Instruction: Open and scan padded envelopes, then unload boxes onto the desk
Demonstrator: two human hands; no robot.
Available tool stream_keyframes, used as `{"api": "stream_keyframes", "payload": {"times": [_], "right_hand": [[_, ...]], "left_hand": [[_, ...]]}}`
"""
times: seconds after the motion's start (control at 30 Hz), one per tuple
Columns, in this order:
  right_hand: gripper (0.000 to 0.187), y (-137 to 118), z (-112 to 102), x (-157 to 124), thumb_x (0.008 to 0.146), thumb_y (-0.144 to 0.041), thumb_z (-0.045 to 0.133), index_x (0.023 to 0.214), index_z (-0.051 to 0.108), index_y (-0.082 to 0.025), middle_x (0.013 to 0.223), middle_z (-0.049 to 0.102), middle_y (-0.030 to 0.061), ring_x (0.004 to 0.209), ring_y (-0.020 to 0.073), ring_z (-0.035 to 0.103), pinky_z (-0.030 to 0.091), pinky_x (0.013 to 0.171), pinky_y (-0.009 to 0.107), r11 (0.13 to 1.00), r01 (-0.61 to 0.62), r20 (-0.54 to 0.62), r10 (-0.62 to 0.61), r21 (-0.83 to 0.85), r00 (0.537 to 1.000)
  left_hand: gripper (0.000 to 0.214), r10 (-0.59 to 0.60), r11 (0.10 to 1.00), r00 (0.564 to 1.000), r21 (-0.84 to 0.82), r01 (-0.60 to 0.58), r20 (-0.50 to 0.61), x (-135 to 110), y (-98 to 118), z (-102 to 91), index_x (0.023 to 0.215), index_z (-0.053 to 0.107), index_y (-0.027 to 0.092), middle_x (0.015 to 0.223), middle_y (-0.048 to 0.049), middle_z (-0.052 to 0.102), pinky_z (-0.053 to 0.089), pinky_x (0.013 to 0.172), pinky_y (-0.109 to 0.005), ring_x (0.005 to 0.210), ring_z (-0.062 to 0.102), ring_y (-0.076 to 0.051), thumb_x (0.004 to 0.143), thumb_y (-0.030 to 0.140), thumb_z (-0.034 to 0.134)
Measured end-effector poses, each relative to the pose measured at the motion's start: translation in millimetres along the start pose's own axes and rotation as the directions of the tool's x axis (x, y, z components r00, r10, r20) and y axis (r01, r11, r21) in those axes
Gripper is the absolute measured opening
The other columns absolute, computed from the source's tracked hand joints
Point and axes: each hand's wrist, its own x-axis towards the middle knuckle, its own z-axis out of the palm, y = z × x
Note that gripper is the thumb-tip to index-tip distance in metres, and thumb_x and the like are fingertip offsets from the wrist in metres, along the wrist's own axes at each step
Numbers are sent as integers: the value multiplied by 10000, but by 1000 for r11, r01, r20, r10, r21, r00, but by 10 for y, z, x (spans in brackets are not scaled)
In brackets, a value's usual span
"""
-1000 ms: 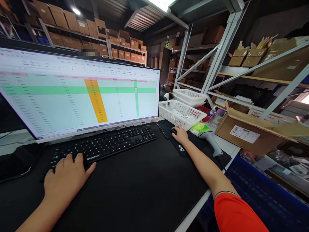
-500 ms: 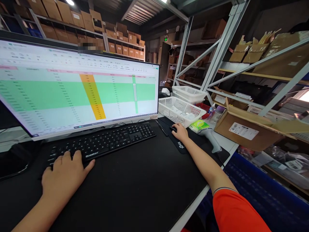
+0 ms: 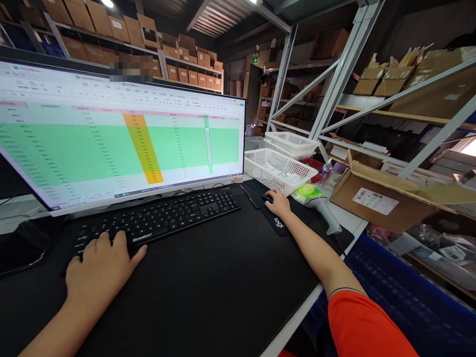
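My left hand (image 3: 98, 267) rests on the left end of a black keyboard (image 3: 159, 218), its fingers curled over the keys and its thumb out to the right. My right hand (image 3: 277, 202) covers a black mouse (image 3: 266, 198) on a black wrist-rest pad (image 3: 277, 225) at the desk's right side. A wide monitor (image 3: 119, 136) behind the keyboard shows a spreadsheet with green highlighted rows and an orange column. Everything sits on a large black desk mat (image 3: 208, 282).
White plastic baskets (image 3: 278, 168) stand right of the monitor. A grey handheld scanner (image 3: 325, 213), a green packet (image 3: 307, 192) and an open cardboard box (image 3: 375, 198) lie further right. Metal shelving (image 3: 334, 74) with boxes rises behind and to the right.
The green highlighted band on the spreadsheet has grown downward over more rows. The view has tilted slightly; both hands stay on the keyboard and mouse.
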Motion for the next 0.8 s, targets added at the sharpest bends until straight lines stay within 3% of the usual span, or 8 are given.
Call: {"api": "stream_keyframes", "payload": {"times": [0.3, 0.5, 0.8], "right_hand": [[310, 12, 15, 2, 845, -293, 659, 1153, 691, -282, 1268, 611, 47, 1039, 240, 646, 517, 862, 326, 1000, -5, -1, 5, -1, 1000], [484, 19, 30, 15, 857, -303, 659, 1339, 613, -279, 1295, 607, 71, 1078, 257, 644, 526, 879, 336, 1000, -6, -4, 6, -4, 1000], [362, 27, 58, 39, 925, -349, 638, 1281, 661, -284, 1303, 600, 70, 1065, 244, 650, 525, 887, 331, 1000, 2, 10, -2, 5, 1000]], "left_hand": [[735, -1, 1000, 1000, 6, 1, -29, -9, 5, 25, 1345, 508, 47, 1423, -296, 501, 484, 976, -577, 1243, 526, -435, 942, 569, 184], [745, 14, 1000, 999, 23, -14, -30, 5, -20, 56, 1343, 506, 52, 1444, -305, 493, 496, 958, -570, 1270, 520, -438, 943, 578, 159], [755, -2, 1000, 998, 7, 3, -56, 4, -12, 72, 1373, 495, 52, 1439, -295, 495, 482, 991, -579, 1294, 501, -435, 940, 581, 174]]}}
